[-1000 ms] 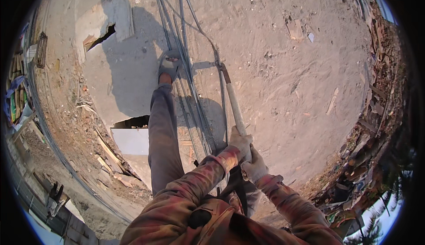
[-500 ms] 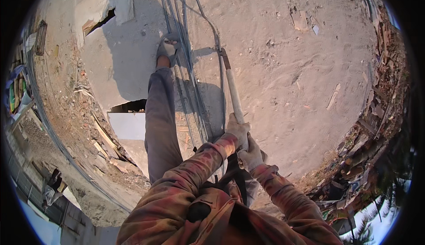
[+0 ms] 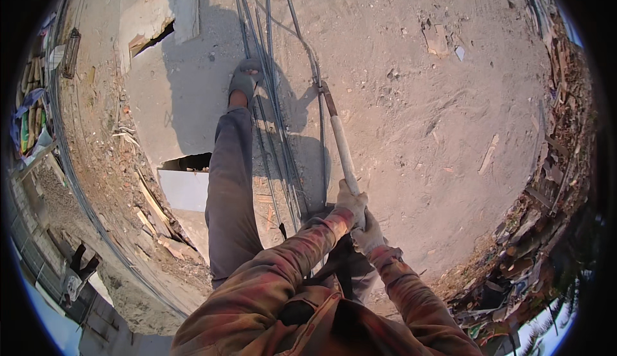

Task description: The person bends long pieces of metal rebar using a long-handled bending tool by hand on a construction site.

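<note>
Both hands wear pale work gloves and close round one long rebar bender with a pale pipe handle [image 3: 344, 150]. My left hand [image 3: 352, 202] grips farther up the handle, and my right hand [image 3: 367, 232] holds its lower end right behind it. The bender's rusty metal head [image 3: 328, 97] meets a single steel rod [image 3: 299, 28], which has a slight bend there. Left of it, several more rebars [image 3: 275, 118] lie lengthwise on the ground. My left foot in a grey shoe [image 3: 245, 76] stands on or against those rods; the exact contact is unclear.
Dusty concrete ground [image 3: 418, 131] spreads to the right. A broken pale board [image 3: 186, 2] and a white panel [image 3: 185, 190] beside a dark hole lie to the left. Wood scraps [image 3: 157, 202] and long rods [image 3: 83, 195] run along the left side; rubble [image 3: 546, 182] lines the right.
The view has shifted slightly, so ground and rods appear a little lower. Both hands keep their grip on the bender, which stays at the bent rod.
</note>
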`<state>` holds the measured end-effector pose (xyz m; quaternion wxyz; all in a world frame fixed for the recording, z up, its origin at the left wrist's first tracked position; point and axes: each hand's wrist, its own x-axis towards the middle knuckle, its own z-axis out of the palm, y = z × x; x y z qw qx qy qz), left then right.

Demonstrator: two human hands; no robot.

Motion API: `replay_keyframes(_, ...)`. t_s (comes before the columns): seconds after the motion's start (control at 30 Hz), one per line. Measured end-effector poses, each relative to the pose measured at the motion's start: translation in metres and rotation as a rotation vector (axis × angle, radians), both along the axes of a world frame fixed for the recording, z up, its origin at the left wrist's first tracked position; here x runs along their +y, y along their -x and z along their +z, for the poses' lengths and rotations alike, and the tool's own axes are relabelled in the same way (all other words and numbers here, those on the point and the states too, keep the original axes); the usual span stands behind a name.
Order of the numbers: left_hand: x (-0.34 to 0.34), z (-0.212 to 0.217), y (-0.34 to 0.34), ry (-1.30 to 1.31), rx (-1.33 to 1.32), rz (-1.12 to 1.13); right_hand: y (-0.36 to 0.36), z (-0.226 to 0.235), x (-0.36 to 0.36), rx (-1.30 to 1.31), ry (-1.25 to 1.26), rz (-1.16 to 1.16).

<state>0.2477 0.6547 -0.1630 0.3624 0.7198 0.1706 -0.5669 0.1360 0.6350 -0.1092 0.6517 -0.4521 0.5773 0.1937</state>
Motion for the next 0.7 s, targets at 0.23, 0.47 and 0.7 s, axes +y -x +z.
replay_keyframes(0.23,-0.045,0.012,-0.162,-0.104,-0.141,-0.399,-0.059,0.069,-0.057,0.073,-0.284,-0.061)
replay_keyframes(0.47,-0.174,-0.054,-0.524,0.135,-0.912,-0.018,-0.113,0.095,-0.031,0.228,-0.257,-0.123)
replay_keyframes(0.7,-0.227,-0.168,-0.569,0.281,-0.806,0.315,-0.185,0.140,-0.107,0.315,-0.240,0.054)
